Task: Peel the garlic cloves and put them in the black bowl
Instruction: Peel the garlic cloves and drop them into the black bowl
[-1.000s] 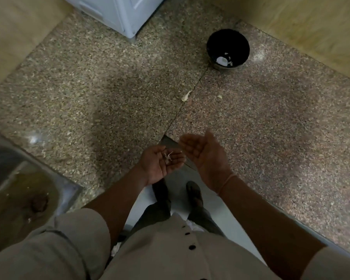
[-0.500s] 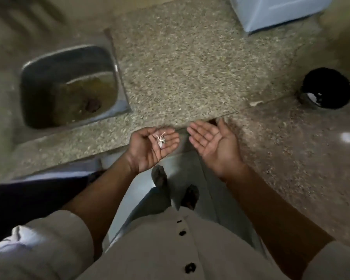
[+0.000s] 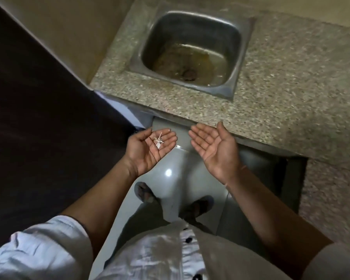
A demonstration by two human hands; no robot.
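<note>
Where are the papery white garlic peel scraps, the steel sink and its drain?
Papery white garlic peel scraps [image 3: 157, 140]: head view, middle of the pile.
Steel sink [image 3: 237, 63]: head view, right wall.
Rusty round drain [image 3: 188, 74]: head view, centre.

scraps [image 3: 157, 142] too small to identify

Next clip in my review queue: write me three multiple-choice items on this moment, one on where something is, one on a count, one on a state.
1. Where do the garlic skins lie?
A. in the sink
B. on the left hand's palm
C. on the counter

2. How many hands hold something?
A. none
B. one
C. two

3. How is the right hand?
A. open, palm up, empty
B. closed in a fist
C. gripping a knife

Answers: 1 B, the pale scraps rest in the cupped left hand. 2 B, only the left palm carries anything. 3 A, its fingers are spread below the counter edge, near the sink.
</note>
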